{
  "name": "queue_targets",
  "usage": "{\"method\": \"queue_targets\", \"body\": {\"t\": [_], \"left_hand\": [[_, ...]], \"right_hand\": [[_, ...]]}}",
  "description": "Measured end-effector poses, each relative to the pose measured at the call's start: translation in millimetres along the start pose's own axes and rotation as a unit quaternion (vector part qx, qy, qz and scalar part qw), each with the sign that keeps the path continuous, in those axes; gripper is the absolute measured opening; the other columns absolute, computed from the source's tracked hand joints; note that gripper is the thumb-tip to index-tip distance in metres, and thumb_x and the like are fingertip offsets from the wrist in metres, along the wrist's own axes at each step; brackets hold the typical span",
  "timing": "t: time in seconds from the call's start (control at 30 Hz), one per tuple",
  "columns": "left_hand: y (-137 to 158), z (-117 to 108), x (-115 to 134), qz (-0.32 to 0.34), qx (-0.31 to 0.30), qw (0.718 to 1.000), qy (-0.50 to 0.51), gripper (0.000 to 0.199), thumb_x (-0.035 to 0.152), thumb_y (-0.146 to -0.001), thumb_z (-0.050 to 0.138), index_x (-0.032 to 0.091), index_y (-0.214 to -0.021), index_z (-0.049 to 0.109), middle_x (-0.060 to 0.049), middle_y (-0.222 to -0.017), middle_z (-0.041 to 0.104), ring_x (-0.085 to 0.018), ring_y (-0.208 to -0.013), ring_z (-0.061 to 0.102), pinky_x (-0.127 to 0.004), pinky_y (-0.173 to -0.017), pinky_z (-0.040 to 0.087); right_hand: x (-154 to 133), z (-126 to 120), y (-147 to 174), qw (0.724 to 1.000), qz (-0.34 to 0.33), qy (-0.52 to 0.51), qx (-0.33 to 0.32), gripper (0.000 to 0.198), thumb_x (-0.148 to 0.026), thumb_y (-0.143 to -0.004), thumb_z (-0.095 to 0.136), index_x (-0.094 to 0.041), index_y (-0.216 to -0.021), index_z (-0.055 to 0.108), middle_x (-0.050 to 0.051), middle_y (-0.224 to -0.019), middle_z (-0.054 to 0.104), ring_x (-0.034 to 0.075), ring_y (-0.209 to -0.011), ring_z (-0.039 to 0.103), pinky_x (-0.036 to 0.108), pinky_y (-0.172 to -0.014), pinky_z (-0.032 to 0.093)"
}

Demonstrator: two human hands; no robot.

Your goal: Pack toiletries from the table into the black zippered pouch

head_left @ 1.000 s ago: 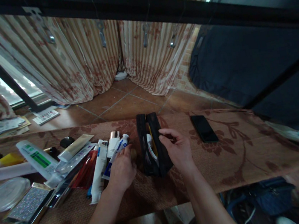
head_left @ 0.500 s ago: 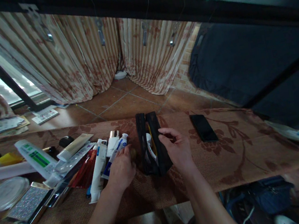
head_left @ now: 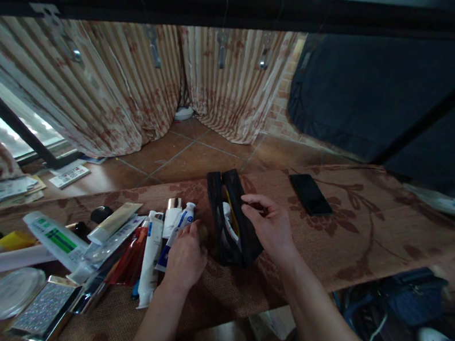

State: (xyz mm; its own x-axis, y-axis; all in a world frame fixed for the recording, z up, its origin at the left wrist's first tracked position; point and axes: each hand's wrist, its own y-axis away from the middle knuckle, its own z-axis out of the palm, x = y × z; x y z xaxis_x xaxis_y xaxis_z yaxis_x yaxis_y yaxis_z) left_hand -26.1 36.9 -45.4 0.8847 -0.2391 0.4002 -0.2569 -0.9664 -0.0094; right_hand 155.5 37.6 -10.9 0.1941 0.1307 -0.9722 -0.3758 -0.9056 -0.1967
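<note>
As before, right hand [head_left: 272, 224] on black pouch [head_left: 249, 242].

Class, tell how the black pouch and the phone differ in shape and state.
The black pouch is bulky; the phone is a thin, flat slab. The pouch gapes open around a white item, while the phone shows a dark screen. The right hand is at the pouch's edge; neither hand touches the phone. Both are dark, on patterned cloth.

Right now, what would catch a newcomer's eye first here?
First, the open black pouch near the picture's centre, the right hand at its right side. Left of it sprawls a jumble of tubes and cosmetics, the left hand at its right end. A dark phone lies right of both hands.
</note>
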Motion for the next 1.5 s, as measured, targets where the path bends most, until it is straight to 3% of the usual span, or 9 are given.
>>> {"method": "queue_targets", "body": {"t": [0.37,0.63,0.9,1.17,1.5], "left_hand": [[1,0,-1,-0.001,0.000,1.000,-0.025,0.050,0.007,-0.072,0.048,0.005,-0.121,0.047,-0.017,-0.118,0.059,-0.027,-0.111,0.056,-0.037,-0.100,0.041],[1,-5,5,-0.016,-0.011,0.999,-0.037,0.035,0.006,-0.072,0.046,0.008,-0.106,0.050,-0.015,-0.105,0.063,-0.029,-0.104,0.059,-0.037,-0.091,0.046],[0,-6,3,-0.031,0.015,0.999,0.030,0.044,0.008,-0.068,0.051,0.010,-0.111,0.046,-0.015,-0.098,0.064,-0.030,-0.094,0.062,-0.039,-0.082,0.049],[-2,-10,6,-0.055,0.095,0.985,0.135,0.037,0.017,-0.070,0.056,0.018,-0.106,0.051,-0.007,-0.095,0.063,-0.024,-0.087,0.062,-0.036,-0.078,0.049],[-2,-8,7,-0.005,0.173,0.963,0.208,0.033,0.018,-0.073,0.052,0.021,-0.106,0.052,-0.005,-0.106,0.061,-0.022,-0.098,0.059,-0.037,-0.087,0.047]], "right_hand": [[1,0,-1,1.000,0.007,-0.007,-0.005,0.020,-0.028,-0.071,0.062,-0.021,-0.088,0.070,0.003,-0.084,0.068,0.015,-0.072,0.062,0.028,-0.066,0.049],[1,0,0,1.000,0.002,-0.010,-0.003,0.019,-0.028,-0.071,0.062,-0.020,-0.088,0.070,0.003,-0.084,0.068,0.015,-0.071,0.062,0.028,-0.064,0.049],[0,-1,0,1.000,-0.005,0.000,-0.005,0.019,-0.028,-0.072,0.062,-0.020,-0.087,0.070,0.003,-0.086,0.068,0.014,-0.071,0.062,0.027,-0.064,0.049],[2,-1,0,1.000,-0.005,-0.005,-0.001,0.019,-0.026,-0.071,0.062,-0.020,-0.087,0.070,0.003,-0.085,0.068,0.014,-0.071,0.062,0.027,-0.065,0.049],[-2,-1,0,1.000,-0.010,0.008,0.000,0.019,-0.027,-0.072,0.061,-0.020,-0.087,0.070,0.003,-0.085,0.068,0.015,-0.072,0.062,0.028,-0.067,0.049]]}}
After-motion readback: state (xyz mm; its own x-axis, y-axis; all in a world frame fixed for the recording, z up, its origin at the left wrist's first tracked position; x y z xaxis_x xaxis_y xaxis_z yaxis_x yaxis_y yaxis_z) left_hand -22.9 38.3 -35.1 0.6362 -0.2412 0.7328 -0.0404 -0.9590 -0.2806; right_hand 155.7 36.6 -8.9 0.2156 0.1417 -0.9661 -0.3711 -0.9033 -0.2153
